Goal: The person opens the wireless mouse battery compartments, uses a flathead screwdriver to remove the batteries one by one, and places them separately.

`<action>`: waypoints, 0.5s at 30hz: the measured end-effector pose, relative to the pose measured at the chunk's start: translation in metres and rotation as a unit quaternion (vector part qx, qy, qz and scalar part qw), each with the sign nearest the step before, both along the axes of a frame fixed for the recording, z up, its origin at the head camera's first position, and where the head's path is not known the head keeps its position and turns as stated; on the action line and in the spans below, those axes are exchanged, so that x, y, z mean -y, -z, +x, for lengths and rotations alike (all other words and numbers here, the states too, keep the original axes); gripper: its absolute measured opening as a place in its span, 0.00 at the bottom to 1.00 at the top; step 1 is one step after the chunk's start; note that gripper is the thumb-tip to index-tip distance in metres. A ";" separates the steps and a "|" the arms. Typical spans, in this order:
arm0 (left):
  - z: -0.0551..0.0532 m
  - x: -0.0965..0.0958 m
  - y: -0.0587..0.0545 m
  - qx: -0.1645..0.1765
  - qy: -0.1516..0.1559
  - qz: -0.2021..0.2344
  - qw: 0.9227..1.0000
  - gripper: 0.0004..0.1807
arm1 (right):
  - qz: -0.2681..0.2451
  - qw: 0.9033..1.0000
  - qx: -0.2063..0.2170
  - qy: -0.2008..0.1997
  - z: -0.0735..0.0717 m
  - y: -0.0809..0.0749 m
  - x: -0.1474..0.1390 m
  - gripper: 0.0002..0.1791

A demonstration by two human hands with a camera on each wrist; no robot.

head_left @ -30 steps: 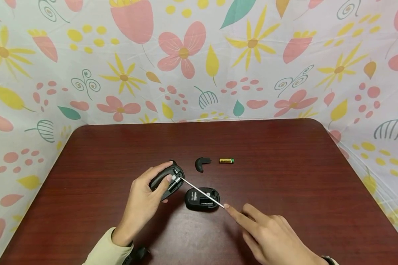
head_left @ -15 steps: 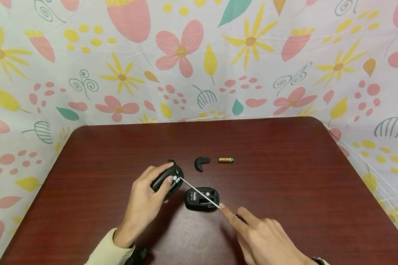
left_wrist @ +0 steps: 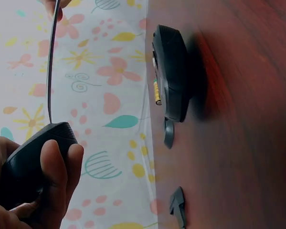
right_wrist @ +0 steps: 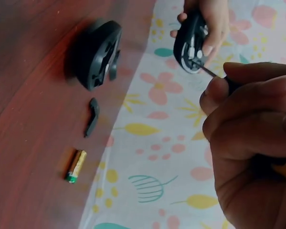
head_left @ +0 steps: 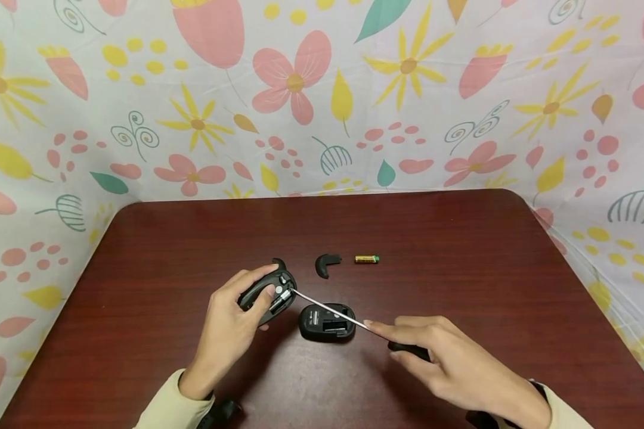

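Observation:
My left hand point(head_left: 228, 325) grips a black computer mouse point(head_left: 254, 291) above the table, its underside turned up. The fingers wrap its side and the thumb lies across the underside. In my right hand point(head_left: 456, 363) is a screwdriver point(head_left: 330, 310) with a long thin metal shaft and a dark handle. The right index finger lies along the shaft. The screwdriver's tip meets the mouse's underside near its end, by the battery compartment; the screw itself is too small to make out. Below the shaft a second black mouse point(head_left: 311, 326) lies upside down on the table, its battery compartment uncovered.
Behind the second mouse lies a curved black cover point(head_left: 323, 265), with a yellow-green battery point(head_left: 366, 260) to its right. Another black piece point(head_left: 279, 262) shows partly behind the held mouse. The dark red tabletop point(head_left: 451, 256) ends at a flower-patterned cloth point(head_left: 408, 137).
My right hand has shifted back along the screwdriver and turned, so the handle now shows. The tip stays at the held mouse, which has tilted slightly. The things on the table have not moved.

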State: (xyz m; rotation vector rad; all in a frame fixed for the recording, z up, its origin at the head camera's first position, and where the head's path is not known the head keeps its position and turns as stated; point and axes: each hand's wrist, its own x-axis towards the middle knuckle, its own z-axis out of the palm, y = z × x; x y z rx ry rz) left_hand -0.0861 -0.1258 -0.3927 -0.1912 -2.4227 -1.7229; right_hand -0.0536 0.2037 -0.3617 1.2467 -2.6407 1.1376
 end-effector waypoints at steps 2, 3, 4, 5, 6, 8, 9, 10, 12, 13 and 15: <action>0.000 0.002 -0.002 0.006 0.004 0.003 1.000 0.18 | -0.008 1.000 0.007 -0.010 -0.002 0.000 -0.002 0.32; 0.000 0.002 -0.002 0.008 0.006 0.005 1.000 0.18 | -0.010 1.000 0.010 -0.013 -0.003 0.000 -0.003 0.32; 0.000 0.003 -0.003 0.009 0.007 0.008 1.000 0.17 | -0.014 1.000 0.015 -0.017 -0.004 -0.001 -0.004 0.31; -0.001 0.003 -0.003 0.010 0.009 0.010 1.000 0.17 | -0.017 0.999 0.020 -0.020 -0.005 -0.001 -0.004 0.30; -0.001 0.004 -0.004 0.011 0.010 0.012 1.000 0.17 | -0.020 0.999 0.023 -0.023 -0.005 -0.001 -0.004 0.30; -0.001 0.004 -0.005 0.013 0.012 0.016 1.000 0.17 | -0.026 0.999 0.029 -0.028 -0.006 -0.001 -0.005 0.30; -0.001 0.005 -0.005 0.014 0.013 0.017 1.000 0.17 | -0.030 0.999 0.029 -0.030 -0.007 -0.001 -0.005 0.30; -0.001 0.005 -0.006 0.015 0.013 0.019 1.000 0.17 | -0.033 0.999 0.029 -0.032 -0.007 -0.001 -0.004 0.30; -0.002 0.006 -0.007 0.018 0.014 0.021 1.000 0.17 | -0.037 0.998 0.026 -0.034 -0.007 -0.001 -0.004 0.31; -0.002 0.007 -0.007 0.018 0.015 0.022 0.999 0.17 | -0.038 0.998 0.024 -0.034 -0.007 -0.001 -0.004 0.31; -0.003 0.008 -0.008 0.020 0.018 0.026 0.999 0.17 | -0.038 0.998 0.034 -0.030 -0.006 -0.003 -0.003 0.31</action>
